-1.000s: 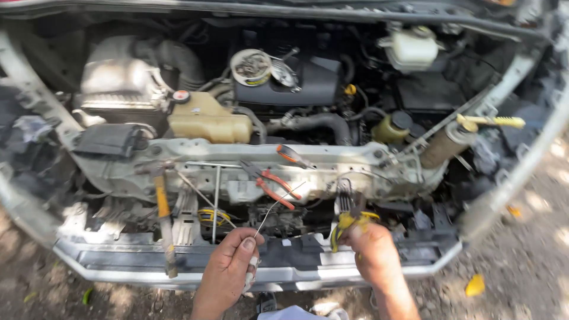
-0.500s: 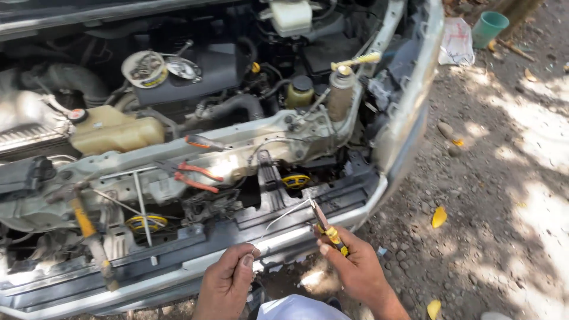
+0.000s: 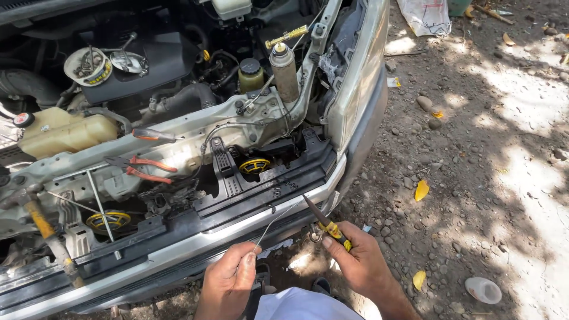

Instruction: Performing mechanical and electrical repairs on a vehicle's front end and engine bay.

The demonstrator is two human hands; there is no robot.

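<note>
I look down at the open front of a vehicle with its engine bay exposed. My right hand [image 3: 361, 264] grips yellow-and-black-handled pliers [image 3: 327, 224], their jaws pointing up toward the black front panel [image 3: 249, 198]. My left hand [image 3: 230, 280] pinches the near end of a thin steel wire [image 3: 278, 220], which runs up toward the plier jaws. Both hands are just below the silver bumper edge [image 3: 178, 252].
Red-handled pliers [image 3: 142, 169], an orange-handled screwdriver [image 3: 155, 136] and a hammer [image 3: 50, 234] rest on the front crossmember. A spray can [image 3: 285, 72], a coolant tank [image 3: 65, 131] and a bowl of small parts [image 3: 89, 66] sit farther in. Stony dirt ground lies to the right.
My view has swung right, so the engine bay sits further left. Both hands came off the front panel and dropped below the bumper, drawing the wire out with the pliers.
</note>
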